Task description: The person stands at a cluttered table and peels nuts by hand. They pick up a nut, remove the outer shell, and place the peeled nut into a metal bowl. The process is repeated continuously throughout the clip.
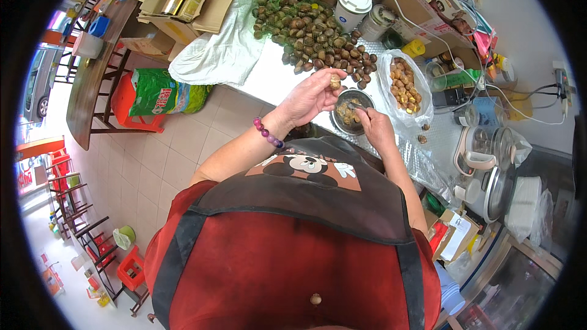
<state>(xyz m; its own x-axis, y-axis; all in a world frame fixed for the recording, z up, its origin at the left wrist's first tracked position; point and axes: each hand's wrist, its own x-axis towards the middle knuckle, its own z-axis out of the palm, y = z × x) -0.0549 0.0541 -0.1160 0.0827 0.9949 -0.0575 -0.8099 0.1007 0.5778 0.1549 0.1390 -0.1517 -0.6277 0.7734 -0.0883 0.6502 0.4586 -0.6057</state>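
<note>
My left hand (308, 96), with a purple bead bracelet at the wrist, pinches a partly peeled chestnut (335, 82) between thumb and fingers. It is raised just over the left rim of a round metal bowl (334, 118) with brown shell scraps in it. At the bowl's right side, my right hand (378, 129) grips a small tool (352, 106), mostly hidden by the fingers; its kind is unclear. Unpeeled brown chestnuts (321, 46) are heaped beyond the bowl, partly under green netting. To the right, an open plastic bag (426, 101) contains peeled chestnuts (404, 83).
A lidded white paper cup (352, 9) and a glass jar (377, 23) stand behind the heap. Two loose chestnuts (422, 139) lie near the bag. A white cable (424, 32) hangs across the right side. A white woven sack (215, 55) drapes over the table's left edge.
</note>
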